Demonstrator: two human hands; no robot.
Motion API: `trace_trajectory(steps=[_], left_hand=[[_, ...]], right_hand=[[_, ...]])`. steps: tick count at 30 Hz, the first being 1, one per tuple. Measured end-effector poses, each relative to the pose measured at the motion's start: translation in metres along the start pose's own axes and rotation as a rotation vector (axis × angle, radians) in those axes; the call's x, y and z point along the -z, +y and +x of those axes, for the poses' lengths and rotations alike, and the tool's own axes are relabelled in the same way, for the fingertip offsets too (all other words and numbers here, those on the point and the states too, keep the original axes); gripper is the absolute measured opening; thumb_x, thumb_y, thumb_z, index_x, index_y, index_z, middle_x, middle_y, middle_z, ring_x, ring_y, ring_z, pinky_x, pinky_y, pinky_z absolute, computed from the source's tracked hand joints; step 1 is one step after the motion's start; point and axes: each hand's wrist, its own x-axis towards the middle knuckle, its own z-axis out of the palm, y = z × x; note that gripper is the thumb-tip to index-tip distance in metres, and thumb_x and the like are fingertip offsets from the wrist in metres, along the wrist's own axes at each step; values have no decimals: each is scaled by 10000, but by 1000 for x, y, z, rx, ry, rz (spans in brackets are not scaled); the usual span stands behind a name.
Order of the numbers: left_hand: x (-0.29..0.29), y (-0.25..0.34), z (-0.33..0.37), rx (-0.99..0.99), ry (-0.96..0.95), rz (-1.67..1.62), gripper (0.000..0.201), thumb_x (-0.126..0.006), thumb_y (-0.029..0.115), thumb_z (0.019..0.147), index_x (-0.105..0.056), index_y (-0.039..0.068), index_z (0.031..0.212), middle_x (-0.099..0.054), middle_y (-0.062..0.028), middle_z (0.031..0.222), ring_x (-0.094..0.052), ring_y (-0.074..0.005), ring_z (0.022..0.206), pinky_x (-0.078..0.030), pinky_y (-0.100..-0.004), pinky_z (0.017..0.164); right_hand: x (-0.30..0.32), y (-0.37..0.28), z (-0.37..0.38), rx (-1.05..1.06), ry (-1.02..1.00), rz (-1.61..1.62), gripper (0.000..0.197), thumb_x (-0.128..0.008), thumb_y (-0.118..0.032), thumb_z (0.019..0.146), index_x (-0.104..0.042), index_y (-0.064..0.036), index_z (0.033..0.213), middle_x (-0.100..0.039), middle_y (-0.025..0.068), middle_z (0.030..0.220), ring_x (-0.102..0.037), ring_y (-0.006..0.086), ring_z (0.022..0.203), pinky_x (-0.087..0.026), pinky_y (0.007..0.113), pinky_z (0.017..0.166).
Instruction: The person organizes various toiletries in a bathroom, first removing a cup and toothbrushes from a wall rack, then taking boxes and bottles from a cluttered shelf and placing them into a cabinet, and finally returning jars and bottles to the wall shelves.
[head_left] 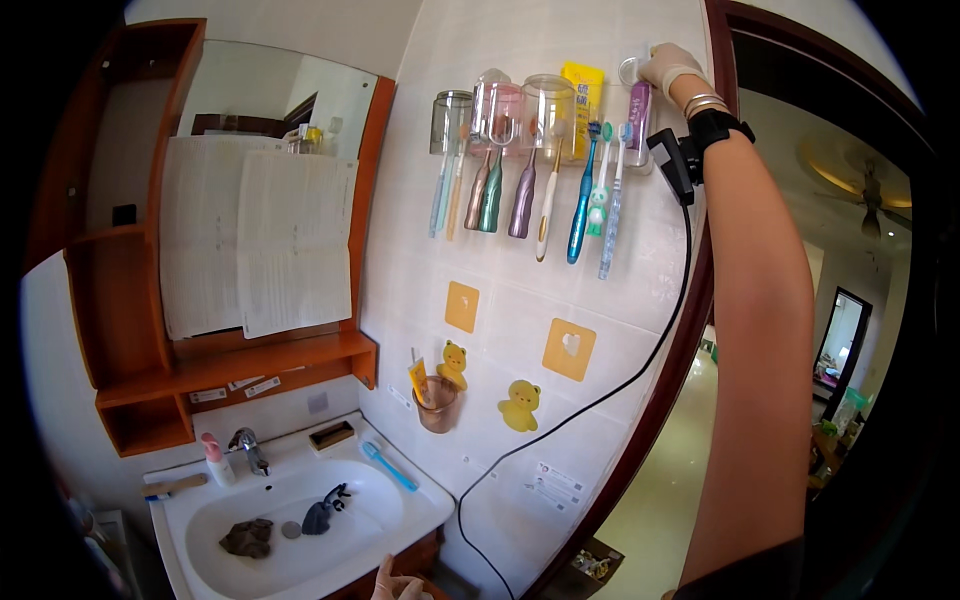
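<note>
My right hand [672, 68], in a pale glove, reaches up to the right end of a wall toothbrush rack. Its fingers are bent together beside a clear round piece [629, 70] and just above a purple tube [639, 108]; what they grip is hidden. A yellow tube [581, 100] stands left of it, and upturned cups [548, 105] sit along the rack. Several toothbrushes hang below, among them a blue one [580, 215] and one with a panda [597, 210]. My left hand [400, 583], gloved too, shows at the lower edge with its forefinger stretched out and nothing visible in it.
A white sink [300, 550] holds dark cloths [247, 538]. Around its rim are a pump bottle [216, 462], a tap [250, 450] and a blue brush [388, 466]. A black cable [600, 400] runs down from a device at my right wrist. The door frame [715, 90] stands close to my right arm.
</note>
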Motion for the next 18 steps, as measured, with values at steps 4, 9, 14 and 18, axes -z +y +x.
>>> trace_trajectory(steps=[4, 9, 14, 18], left_hand=[[-8, 2, 2, -4, 29, -41, 304, -482, 62, 961, -447, 60, 1263, -402, -8, 528, -336, -96, 367, -293, -235, 339], [-4, 22, -3, 124, 35, -152, 184, -474, 82, 968, -483, 59, 1151, -347, 4, 501, -292, -91, 344, -245, -246, 317], [32, 2, -29, 141, 22, -135, 214, -483, 92, 968, -483, 78, 1182, -360, 4, 504, -308, -98, 348, -266, -238, 333], [32, 36, -7, 146, 132, -238, 201, -579, 123, 892, -596, -15, 1037, -610, -63, 795, -580, -150, 715, -485, -305, 640]], right_hand=[[-1, 3, -4, -57, 127, 52, 489, -661, -337, 752, -654, -17, 1121, -669, 229, 1038, -654, 345, 1004, -515, 402, 859], [0, 15, 10, 47, 64, 110, 624, -638, -409, 732, -606, 48, 1155, -682, 235, 938, -684, 329, 879, -526, 374, 786], [-10, 3, -6, 73, 2, 255, 622, -646, -443, 741, -617, 69, 1092, -663, 247, 953, -650, 349, 891, -508, 373, 813], [-30, 3, -5, 85, 133, 207, 729, -641, -491, 767, -539, 80, 1209, -606, 291, 1132, -572, 399, 1106, -458, 393, 963]])
